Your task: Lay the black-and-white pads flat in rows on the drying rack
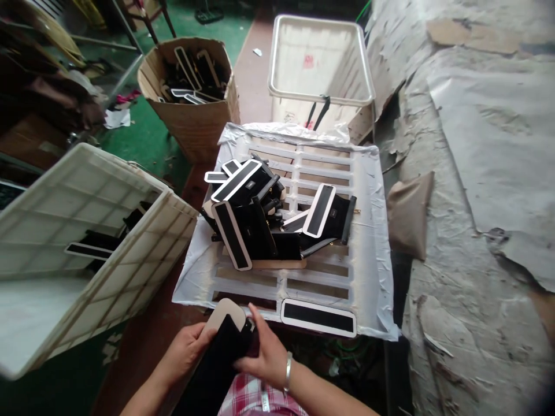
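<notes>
Head view: left hand (187, 350), right hand (267, 357) clamped on black piece (217, 358); pale-edged strip (318, 317), heap (255, 231) crowding slatted rack (367, 242) ahead; carton (195, 124) beyond.

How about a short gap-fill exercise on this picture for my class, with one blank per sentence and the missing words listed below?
1. The left hand and the right hand are on a piece that is mostly ____ in colour.
2. The hand wearing the silvery bracelet is the ____ one.
3. The strip at the near edge of the slatted platform has a black middle and a ____ border.
Missing words: black; right; white.
</notes>
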Demonstrator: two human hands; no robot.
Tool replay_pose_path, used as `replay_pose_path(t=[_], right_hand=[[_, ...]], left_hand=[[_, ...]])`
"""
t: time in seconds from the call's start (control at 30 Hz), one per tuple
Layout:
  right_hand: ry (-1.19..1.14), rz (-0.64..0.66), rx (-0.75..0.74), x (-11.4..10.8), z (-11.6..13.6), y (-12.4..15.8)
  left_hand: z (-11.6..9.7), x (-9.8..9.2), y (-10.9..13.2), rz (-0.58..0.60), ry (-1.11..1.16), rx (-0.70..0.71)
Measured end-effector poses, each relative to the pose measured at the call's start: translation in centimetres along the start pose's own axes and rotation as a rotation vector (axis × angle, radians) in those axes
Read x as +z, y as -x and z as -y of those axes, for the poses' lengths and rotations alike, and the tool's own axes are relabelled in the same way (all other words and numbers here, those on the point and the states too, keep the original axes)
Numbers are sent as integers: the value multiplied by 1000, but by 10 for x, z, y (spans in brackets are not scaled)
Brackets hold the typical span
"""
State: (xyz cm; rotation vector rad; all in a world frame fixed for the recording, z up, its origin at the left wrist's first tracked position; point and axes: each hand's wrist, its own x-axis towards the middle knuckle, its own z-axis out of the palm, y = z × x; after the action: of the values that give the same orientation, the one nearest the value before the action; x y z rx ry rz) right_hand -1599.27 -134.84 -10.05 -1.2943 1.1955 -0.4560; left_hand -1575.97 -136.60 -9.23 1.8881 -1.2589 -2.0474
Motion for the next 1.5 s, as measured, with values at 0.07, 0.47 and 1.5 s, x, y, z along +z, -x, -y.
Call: replay_pose_path(t=[0.07, 0.47, 1.5], right_hand=[[214, -117, -34, -12, 2, -12], [892, -287, -432, -39, 40, -34], [531, -188, -40, -64, 14, -16]], left_hand=[[-17, -13, -1, -69, -380, 27], [-100, 5, -15, -345, -1132, 832], [12, 35, -13, 420, 516, 55]])
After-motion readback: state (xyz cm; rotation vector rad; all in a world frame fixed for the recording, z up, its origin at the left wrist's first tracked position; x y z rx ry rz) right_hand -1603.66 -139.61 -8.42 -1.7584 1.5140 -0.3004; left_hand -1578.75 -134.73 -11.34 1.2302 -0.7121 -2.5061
